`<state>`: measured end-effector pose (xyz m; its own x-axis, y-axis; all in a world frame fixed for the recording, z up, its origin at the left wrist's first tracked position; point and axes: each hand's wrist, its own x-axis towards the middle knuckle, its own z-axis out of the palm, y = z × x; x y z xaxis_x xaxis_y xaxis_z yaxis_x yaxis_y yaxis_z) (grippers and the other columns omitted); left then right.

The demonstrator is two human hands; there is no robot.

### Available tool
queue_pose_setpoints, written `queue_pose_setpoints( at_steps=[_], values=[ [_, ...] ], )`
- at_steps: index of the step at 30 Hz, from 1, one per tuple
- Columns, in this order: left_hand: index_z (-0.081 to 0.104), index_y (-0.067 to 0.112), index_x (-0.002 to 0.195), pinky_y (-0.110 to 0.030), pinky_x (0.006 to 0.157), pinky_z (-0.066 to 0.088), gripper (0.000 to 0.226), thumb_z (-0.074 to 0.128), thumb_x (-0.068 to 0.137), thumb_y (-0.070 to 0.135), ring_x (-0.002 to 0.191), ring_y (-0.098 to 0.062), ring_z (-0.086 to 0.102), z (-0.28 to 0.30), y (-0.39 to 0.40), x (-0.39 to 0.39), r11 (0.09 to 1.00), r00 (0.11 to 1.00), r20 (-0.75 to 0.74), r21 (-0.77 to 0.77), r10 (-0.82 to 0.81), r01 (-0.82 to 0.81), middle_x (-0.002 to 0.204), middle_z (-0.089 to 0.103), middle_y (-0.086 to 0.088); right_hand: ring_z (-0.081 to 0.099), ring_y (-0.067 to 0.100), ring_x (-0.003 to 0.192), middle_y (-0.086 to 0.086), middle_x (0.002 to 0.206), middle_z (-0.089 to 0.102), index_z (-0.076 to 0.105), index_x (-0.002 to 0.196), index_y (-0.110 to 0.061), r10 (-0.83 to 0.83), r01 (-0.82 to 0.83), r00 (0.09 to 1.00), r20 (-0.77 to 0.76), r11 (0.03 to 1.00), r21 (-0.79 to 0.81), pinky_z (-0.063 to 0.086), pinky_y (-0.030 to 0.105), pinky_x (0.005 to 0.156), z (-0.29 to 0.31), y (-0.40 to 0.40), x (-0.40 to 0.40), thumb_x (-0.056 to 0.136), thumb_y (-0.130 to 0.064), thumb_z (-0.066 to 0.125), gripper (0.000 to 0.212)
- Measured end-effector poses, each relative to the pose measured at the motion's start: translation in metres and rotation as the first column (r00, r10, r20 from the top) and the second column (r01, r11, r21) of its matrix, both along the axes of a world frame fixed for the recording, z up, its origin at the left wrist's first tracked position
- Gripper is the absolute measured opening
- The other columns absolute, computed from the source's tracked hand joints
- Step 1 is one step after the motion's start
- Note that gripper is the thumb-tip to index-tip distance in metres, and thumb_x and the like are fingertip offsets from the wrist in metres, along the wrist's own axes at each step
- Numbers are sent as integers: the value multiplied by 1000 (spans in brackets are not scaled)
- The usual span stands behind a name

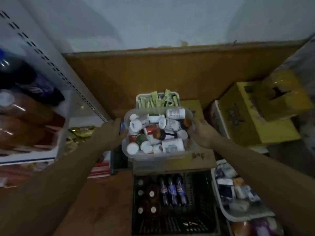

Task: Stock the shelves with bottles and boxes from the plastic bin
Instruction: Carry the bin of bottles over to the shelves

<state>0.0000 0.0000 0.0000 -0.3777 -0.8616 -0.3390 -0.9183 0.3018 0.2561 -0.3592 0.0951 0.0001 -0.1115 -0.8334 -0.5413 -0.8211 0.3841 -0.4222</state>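
Observation:
A clear plastic bin (153, 155) in the middle of the head view is full of several white, red and brown bottles (172, 124). It sits over a cardboard box (201, 159). My left hand (114, 130) grips the bin's left rim and my right hand (202, 132) grips its right rim. The white metal shelving (51, 53) rises at the left, with dark bottles and packets (29, 116) on its boards.
Behind the bin is a small tray of green packets (156, 99). A black crate with cola bottles (172, 188) lies below the bin. Yellow cartons (255, 108) are stacked at the right, and a white basket of packs (238, 189) is at the lower right. A brown wooden panel (153, 74) runs along the back.

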Motion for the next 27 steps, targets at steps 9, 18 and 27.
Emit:
queue_pose_setpoints(
  at_steps=[9,18,27],
  values=[
    [33,7,139,-51,81,52,56,60,98,35,98,-43,61,-83,-11,-28,879,857,-213,208,468,-429,111,61,-23,55,48,109,23,148,32,1,159,-27,-287,276,956,-64,950,-148,43,42,81,-92,-23,7,100,-37,56,81],
    [36,10,140,-43,84,46,58,58,96,42,101,-33,55,-64,4,-45,717,624,-354,358,697,-598,123,56,-15,60,38,112,16,130,58,29,150,-20,-414,422,907,80,891,-171,49,39,83,-70,-14,5,92,-51,64,75],
    [22,17,156,-47,95,46,82,64,93,46,127,-40,51,67,75,-38,789,654,-443,303,614,-535,147,49,-16,62,36,109,14,133,60,25,153,-36,-310,345,937,163,896,-281,54,53,88,48,62,9,92,-51,67,76]
  ],
)
